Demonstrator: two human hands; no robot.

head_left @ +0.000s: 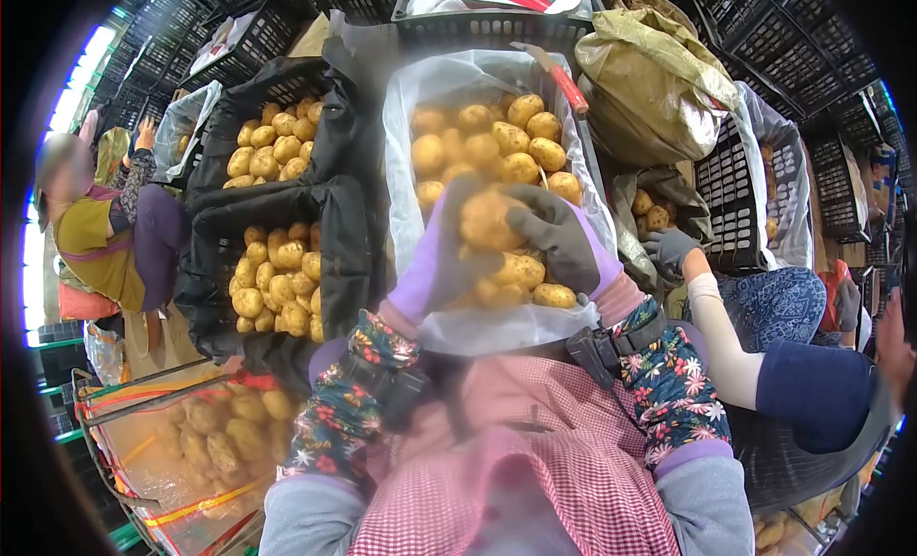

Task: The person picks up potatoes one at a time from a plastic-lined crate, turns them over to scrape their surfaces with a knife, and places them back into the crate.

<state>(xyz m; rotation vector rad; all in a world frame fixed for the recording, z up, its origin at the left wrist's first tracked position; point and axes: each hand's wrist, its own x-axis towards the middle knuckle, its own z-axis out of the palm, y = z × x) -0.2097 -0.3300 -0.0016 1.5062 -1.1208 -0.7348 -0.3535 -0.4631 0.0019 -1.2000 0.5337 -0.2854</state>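
In the head view, a large potato (489,222) sits raised between my two gloved hands, above a white-lined crate (403,126) of potatoes. My left hand (441,255), in a purple glove with a grey palm, grips the potato's left side, and its fingers are partly blurred. On the right side of it, my right hand (557,236) in a matching glove curls its dark fingers against the skin. More potatoes (521,169) lie in the crate behind and below the hands. A knife with a red handle (568,88) rests at the crate's far right edge.
Two black-lined crates (325,260) of potatoes stand at left. A clear bag of potatoes (224,432) is at lower left. A tan sack (659,78) stands at right. A co-worker's gloved hand (671,248) is at a dark bag; another person (105,222) sits far left.
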